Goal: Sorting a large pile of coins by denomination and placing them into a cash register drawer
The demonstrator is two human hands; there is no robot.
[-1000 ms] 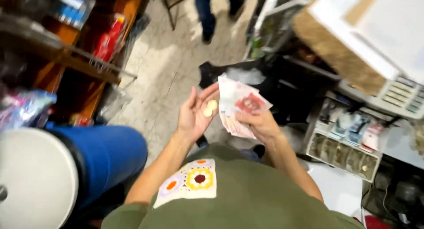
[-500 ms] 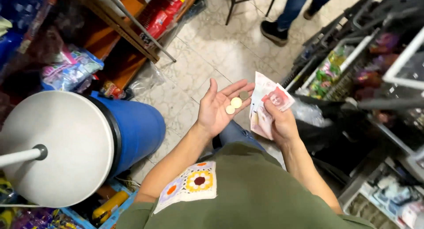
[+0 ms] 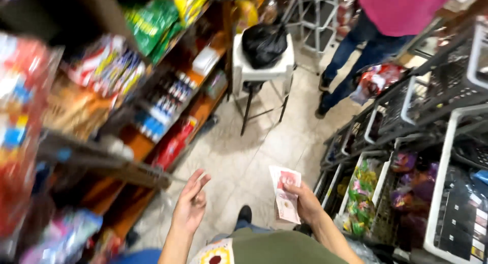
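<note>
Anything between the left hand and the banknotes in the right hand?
Nothing visible. The left hand, open and palm up, and the banknotes gripped by the right hand are apart, with only bare floor tiles showing in the gap.

Seen from a single head-worn camera, tilted steeply down and forward along a narrow shop aisle. Close below, at the bottom edge: left hand (image 3: 190,205) and right hand (image 3: 305,203), over the tiled floor (image 3: 254,152). Left of the hands, stocked shelves (image 3: 152,106); right, wire baskets (image 3: 406,142); well ahead, a white stool (image 3: 262,70).
</note>
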